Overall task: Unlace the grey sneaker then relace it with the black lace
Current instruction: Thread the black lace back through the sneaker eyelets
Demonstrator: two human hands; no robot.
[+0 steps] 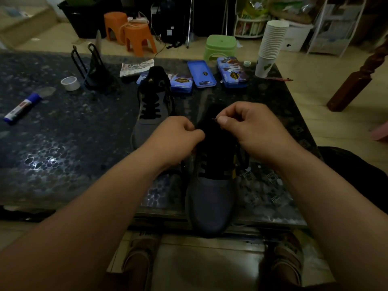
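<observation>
A grey sneaker lies on the dark table with its toe over the near edge, and a black lace runs through its lower eyelets. My right hand pinches a tip of the black lace between thumb and forefinger above the shoe's tongue. My left hand is curled at the left side of the shoe's opening, gripping the lace or the upper there; which one is too dark to tell. A second grey sneaker with black laces stands behind, to the left.
Blue tins lie at the table's far edge beside a stack of paper cups. A tape roll, a glue stick and a black wire rack sit on the left. Stools stand on the floor beyond.
</observation>
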